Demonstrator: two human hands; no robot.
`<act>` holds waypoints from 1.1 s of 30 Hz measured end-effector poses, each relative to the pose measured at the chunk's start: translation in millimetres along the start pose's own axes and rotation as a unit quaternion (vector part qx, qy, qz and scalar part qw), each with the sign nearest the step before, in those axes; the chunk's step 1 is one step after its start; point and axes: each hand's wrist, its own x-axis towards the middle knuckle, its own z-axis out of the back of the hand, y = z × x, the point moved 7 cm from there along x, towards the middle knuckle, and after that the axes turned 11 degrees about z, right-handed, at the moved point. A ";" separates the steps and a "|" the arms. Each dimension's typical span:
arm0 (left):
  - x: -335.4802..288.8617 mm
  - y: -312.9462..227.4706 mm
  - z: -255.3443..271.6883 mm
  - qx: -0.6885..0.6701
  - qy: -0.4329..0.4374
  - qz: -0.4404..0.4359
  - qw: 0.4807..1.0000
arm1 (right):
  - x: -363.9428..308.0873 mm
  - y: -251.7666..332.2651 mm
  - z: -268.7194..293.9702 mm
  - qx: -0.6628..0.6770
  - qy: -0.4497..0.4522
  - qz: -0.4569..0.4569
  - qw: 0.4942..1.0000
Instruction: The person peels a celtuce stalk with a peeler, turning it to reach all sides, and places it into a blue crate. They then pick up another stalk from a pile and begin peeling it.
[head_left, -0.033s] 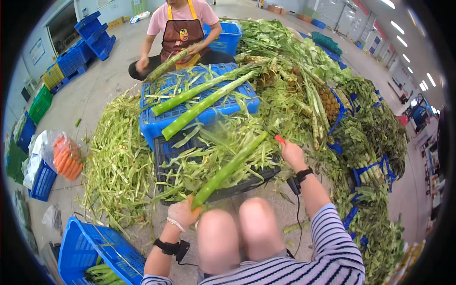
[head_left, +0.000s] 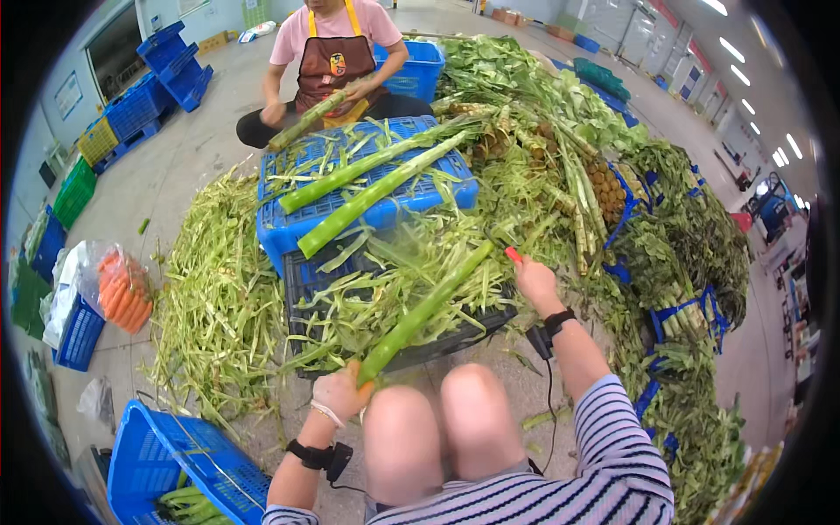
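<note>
My left hand (head_left: 341, 394) is closed round the near end of a peeled green celtuce stem (head_left: 420, 315), which slants up and away to the right. In my right hand (head_left: 536, 282) is a red-handled peeler (head_left: 514, 255); its dark head sits beside the stem's far tip. Whether it touches the stem, I cannot tell. Beneath the stem, pale green peelings (head_left: 385, 293) cover a black crate (head_left: 328, 297). Two more peeled celtuce stems (head_left: 359, 214) lie across an upturned blue crate (head_left: 289, 241) just beyond.
Opposite me sits a person (head_left: 337, 61) with an unpeeled stem. A heap of peelings (head_left: 219, 289) spreads at left, near a tilted blue basket (head_left: 144, 446) holding green stems and a bag of carrots (head_left: 124, 293). Leafy bundles (head_left: 674, 236) pile up at right.
My right hand with the peeler has shifted very slightly. The other person's free hand has moved a little closer to their stem.
</note>
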 end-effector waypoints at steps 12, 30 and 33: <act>-4.7 -17.1 1.6 0.074 -0.042 -0.024 0.996 | -9.1 24.1 12.6 -0.020 -0.032 0.069 0.997; -9.5 -17.3 -7.9 0.176 -0.095 -0.032 0.979 | -65.7 142.1 -1.7 0.033 0.063 0.281 0.957; -13.8 -22.7 -10.9 0.212 -0.091 -0.066 0.971 | -61.7 120.7 0.7 0.043 0.080 0.234 0.968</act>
